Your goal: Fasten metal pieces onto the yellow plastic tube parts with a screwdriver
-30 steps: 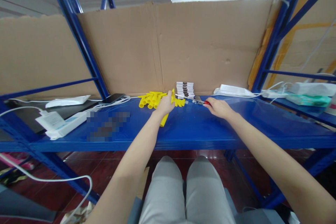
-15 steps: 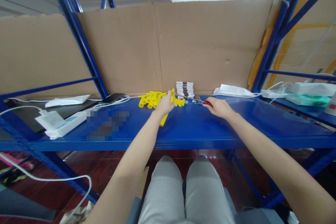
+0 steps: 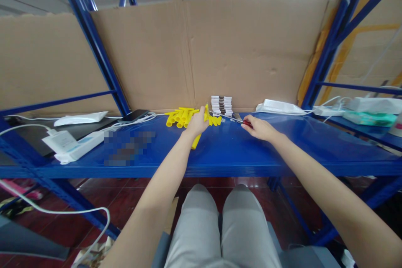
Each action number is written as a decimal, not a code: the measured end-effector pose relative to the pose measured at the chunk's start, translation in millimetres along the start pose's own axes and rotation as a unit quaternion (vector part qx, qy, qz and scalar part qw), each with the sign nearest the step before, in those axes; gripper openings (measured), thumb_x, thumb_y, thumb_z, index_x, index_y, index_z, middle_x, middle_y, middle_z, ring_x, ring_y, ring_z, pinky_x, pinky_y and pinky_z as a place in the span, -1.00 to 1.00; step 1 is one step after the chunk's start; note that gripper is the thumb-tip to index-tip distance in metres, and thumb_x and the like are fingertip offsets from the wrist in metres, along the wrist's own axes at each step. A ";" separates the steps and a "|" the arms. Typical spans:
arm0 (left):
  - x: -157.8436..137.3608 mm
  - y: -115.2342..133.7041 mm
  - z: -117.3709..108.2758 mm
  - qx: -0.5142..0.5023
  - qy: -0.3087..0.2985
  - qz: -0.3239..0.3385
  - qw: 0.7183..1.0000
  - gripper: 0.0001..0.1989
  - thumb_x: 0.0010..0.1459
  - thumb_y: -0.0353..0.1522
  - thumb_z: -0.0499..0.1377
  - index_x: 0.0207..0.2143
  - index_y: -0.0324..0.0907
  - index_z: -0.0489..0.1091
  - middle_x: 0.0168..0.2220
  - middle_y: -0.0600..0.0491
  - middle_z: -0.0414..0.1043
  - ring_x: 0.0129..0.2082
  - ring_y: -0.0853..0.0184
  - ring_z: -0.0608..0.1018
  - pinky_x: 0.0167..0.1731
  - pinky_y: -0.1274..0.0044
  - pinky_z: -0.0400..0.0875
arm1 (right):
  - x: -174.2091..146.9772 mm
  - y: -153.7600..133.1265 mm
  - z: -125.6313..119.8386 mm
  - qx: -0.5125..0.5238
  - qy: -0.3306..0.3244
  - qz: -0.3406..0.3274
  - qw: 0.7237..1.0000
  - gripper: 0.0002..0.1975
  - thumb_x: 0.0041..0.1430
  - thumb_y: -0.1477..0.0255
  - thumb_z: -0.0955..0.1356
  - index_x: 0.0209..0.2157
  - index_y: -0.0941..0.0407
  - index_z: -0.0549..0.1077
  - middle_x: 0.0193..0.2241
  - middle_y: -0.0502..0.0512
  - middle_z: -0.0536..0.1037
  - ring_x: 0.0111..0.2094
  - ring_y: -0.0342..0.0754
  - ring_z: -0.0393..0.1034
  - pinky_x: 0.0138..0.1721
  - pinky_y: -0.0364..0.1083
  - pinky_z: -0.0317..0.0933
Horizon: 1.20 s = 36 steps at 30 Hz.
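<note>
1. Yellow tubes (image 3: 179, 118) lie in a pile on the blue shelf (image 3: 235, 150).
2. The left hand (image 3: 198, 123) wraps its fingers around one smooth, long tube (image 3: 196, 141), beside the pile.
3. White bundles (image 3: 221, 104) with dark middles sit stacked behind.
4. The right hand (image 3: 259, 127) closes its fingers on a red-handled metal tool (image 3: 247, 124), its thin rod pointing left.
5. A green-and-white packet (image 3: 370, 118) lies far right; I can't see inside.

1 head-worn camera — facing forward and down, over the knees (image 3: 198, 209), onto the nearby blue shelf (image 3: 232, 146).
</note>
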<state>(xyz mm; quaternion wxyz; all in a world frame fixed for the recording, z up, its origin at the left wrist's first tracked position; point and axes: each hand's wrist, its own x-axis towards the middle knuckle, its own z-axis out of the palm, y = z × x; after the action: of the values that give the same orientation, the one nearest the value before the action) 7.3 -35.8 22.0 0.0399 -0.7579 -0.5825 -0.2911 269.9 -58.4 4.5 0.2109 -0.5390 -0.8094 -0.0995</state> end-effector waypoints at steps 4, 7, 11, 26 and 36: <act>0.1 -0.5 0.1 0.003 0.003 0.004 1.000 -0.55 0.15 -0.44 0.10 0.11 -0.23 0.16 -0.12 -0.22 0.53 -0.03 0.06 0.54 -0.07 0.36 0.40 | 2.0 -0.3 6.2 0.036 -0.028 -0.016 0.999 -0.79 0.29 0.37 0.20 -0.18 0.15 0.40 -0.22 0.27 0.56 -0.23 0.07 0.47 -0.22 -0.05 0.26; 0.2 -0.4 -0.9 0.005 0.000 0.010 1.000 -0.55 0.15 -0.44 0.10 0.11 -0.23 0.16 -0.11 -0.22 0.53 -0.02 0.05 0.54 -0.06 0.35 0.39 | 4.8 4.2 13.4 0.084 -0.027 -0.020 0.996 -0.82 0.26 0.39 0.22 -0.26 0.15 0.41 -0.27 0.24 0.56 -0.27 0.03 0.46 -0.23 -0.07 0.27; 0.2 -0.5 -1.7 0.010 -0.009 0.017 1.000 -0.48 0.13 -0.47 0.10 0.16 -0.22 0.12 -0.07 -0.22 0.52 0.00 0.06 0.53 -0.04 0.34 0.38 | 8.8 15.6 24.5 0.162 0.004 -0.019 0.987 -0.85 0.21 0.35 0.26 -0.36 0.12 0.39 -0.38 0.13 0.54 -0.36 -0.02 0.42 -0.29 -0.08 0.27; -2.7 3.9 -2.8 0.017 0.019 0.019 1.000 -0.44 0.18 -0.49 0.03 0.24 -0.25 0.03 -0.04 -0.21 0.51 -0.03 0.10 0.56 -0.04 0.34 0.40 | 17.7 26.8 36.7 0.319 0.003 0.005 0.948 -0.66 0.14 0.13 0.30 -0.38 0.13 0.47 -0.50 0.06 0.50 -0.47 -0.07 0.36 -0.36 -0.07 0.27; -0.3 0.4 3.4 0.006 0.051 0.053 0.997 -0.43 0.21 -0.47 -0.01 0.27 -0.26 -0.01 0.04 -0.24 0.46 0.00 0.09 0.54 -0.04 0.30 0.41 | 15.6 26.1 39.1 0.403 0.054 0.034 0.913 -0.58 -0.13 0.06 0.45 -0.39 0.09 0.37 -0.51 0.01 0.48 -0.50 -0.09 0.35 -0.40 -0.06 0.30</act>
<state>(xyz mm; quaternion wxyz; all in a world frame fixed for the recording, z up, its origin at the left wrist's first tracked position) 9.1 -34.8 19.1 0.0894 -0.7716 -0.5404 -0.3233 279.5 -19.9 -25.1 0.4567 -0.4292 -0.7494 0.2137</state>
